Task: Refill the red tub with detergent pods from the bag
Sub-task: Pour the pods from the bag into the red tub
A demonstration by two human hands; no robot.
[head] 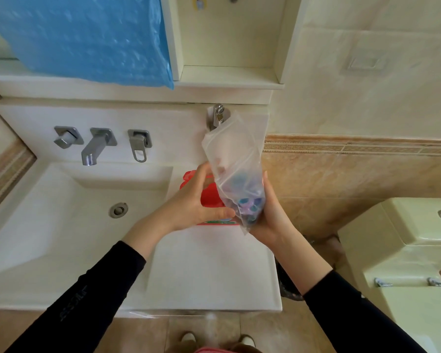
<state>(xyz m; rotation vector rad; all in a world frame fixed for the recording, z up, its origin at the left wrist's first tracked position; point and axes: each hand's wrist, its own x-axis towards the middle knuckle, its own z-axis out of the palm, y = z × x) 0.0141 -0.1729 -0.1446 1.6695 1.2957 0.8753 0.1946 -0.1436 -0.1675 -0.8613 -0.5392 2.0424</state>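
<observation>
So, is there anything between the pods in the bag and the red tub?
Only the clear plastic bag itself: both hands hold it right against the red tub, pods at its lower end. Whether the bag or tub is open cannot be told.

Both hands, left hand (196,200) and right hand (270,215), hold the clear bag (236,159) of pods (247,202) above the red tub (209,197).

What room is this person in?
Most likely a bathroom. There is a white sink with a metal tap on the wall above it, tiled walls, and what looks like a toilet tank on the right.
</observation>
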